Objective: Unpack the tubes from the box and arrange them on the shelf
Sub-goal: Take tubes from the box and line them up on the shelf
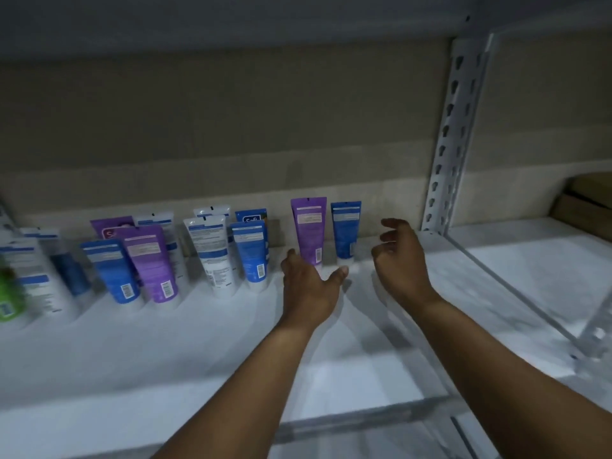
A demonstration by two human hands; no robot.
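Several tubes stand cap-down on the white shelf, leaning toward the back wall. A purple tube and a blue tube stand at the right end of the row. My left hand reaches in just below these two with its fingers spread; it holds nothing, and the thumb lies near the blue tube's cap. To the right of the blue tube my right hand hovers empty, fingers loosely curled. Further left stand a white tube, another blue tube and another purple tube. The box is not in view.
A grey slotted upright post bounds the shelf bay on the right. Beyond it lies another white shelf with a brown cardboard carton at its far right. A green tube shows blurred at the left edge. A shelf board hangs overhead.
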